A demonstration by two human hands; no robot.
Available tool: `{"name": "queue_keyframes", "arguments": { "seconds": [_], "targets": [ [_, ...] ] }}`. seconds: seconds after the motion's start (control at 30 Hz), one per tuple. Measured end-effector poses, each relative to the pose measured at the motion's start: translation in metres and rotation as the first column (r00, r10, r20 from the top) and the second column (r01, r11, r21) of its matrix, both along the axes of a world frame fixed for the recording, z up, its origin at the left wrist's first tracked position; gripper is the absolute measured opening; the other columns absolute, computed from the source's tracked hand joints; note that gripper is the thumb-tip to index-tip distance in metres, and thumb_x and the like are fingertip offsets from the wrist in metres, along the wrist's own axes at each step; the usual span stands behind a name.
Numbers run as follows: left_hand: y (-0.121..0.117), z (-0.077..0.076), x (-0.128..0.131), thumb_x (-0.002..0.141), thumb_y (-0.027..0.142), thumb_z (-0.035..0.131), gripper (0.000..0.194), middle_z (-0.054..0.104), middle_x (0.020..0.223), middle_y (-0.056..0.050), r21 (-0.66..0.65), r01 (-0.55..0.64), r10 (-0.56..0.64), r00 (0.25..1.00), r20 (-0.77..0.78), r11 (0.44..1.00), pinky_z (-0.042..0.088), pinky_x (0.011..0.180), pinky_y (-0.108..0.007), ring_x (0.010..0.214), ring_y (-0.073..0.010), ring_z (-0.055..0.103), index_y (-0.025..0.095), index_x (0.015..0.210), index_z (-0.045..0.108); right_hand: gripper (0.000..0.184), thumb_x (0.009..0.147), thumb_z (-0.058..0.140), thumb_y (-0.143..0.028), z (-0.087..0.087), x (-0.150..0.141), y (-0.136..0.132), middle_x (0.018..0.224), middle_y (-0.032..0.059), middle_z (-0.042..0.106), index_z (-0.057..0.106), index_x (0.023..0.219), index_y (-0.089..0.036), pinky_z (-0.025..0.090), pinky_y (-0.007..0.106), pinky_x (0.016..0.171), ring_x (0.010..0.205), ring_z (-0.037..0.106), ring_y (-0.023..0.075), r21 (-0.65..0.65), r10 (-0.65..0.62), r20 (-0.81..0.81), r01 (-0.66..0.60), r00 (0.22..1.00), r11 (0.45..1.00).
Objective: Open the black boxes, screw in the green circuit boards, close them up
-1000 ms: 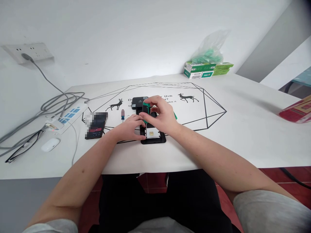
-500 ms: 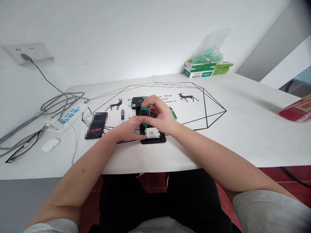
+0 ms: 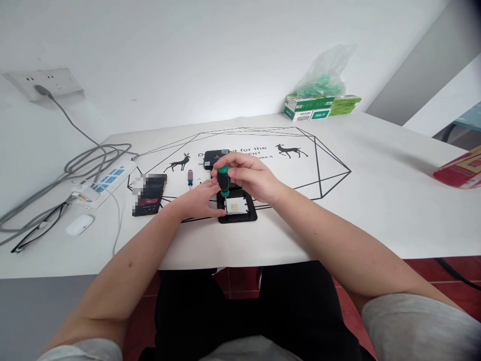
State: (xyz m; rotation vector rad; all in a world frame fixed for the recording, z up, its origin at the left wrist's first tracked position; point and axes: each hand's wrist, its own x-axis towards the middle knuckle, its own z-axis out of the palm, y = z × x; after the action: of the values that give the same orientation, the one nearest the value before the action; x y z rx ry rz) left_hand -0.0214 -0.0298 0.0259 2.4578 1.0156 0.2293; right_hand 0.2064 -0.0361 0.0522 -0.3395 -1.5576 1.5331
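Observation:
My right hand [image 3: 255, 176] is closed round the upper handle of a green and black screwdriver [image 3: 224, 181]. The handle stands nearly upright over a black device housing [image 3: 237, 218], and its tip is hidden from me. Inside the housing lies a white metal plate [image 3: 241, 206] with a small gold square. My left hand [image 3: 203, 199] grips the housing's left side, thumb at the lower edge; its other fingertips are partly hidden behind the screwdriver. Behind my hands is a black cover [image 3: 213, 158] with small labels.
A second screwdriver [image 3: 190, 178] with a reddish and blue handle lies left of my hands. Further left are a phone [image 3: 150, 196], a white earbud case [image 3: 79, 225], glasses [image 3: 41, 228] and a power strip [image 3: 112, 181]. Green-and-white boxes [image 3: 308, 108] stand at the back right.
My right hand has turned on the screwdriver handle, its thumb moving from the left side to the right. A green board beside it is now covered. My left hand has stayed in place.

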Motion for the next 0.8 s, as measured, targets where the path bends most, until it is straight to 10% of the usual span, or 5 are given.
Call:
{"name": "queue_keyframes", "arguments": {
  "seconds": [0.33,0.8],
  "targets": [
    [-0.0025,0.0027,0.0013,0.087,0.053,0.08,0.067,0.065,0.146,-0.012,-0.013,-0.045,0.045,0.999,-0.02,0.999,0.049,0.121,-0.055,0.146,-0.0395,0.054,0.026,0.146,0.064,0.037,0.1,0.071,-0.059,-0.0062,-0.0045,0.0066,0.1,0.0012,0.067,0.074,0.114,-0.025,0.058,0.027,0.069,0.079,0.061,0.0118,0.182,-0.116,0.058,0.103,0.992,0.978],
    [0.0013,-0.0017,-0.0005,0.088,0.055,0.081,0.077,0.053,0.165,-0.012,0.003,-0.02,0.02,0.999,-0.039,1.0,0.051,0.119,-0.058,0.145,-0.0429,0.054,0.029,0.157,0.056,0.038,0.094,0.082,-0.049,-0.0009,-0.0016,0.0029,0.116,0.0076,0.082,0.057,0.108,-0.025,0.067,0.036,0.085,0.099,0.082,0.0191,0.084,0.009,0.032,-0.012,0.999,0.996]
  ]
}}
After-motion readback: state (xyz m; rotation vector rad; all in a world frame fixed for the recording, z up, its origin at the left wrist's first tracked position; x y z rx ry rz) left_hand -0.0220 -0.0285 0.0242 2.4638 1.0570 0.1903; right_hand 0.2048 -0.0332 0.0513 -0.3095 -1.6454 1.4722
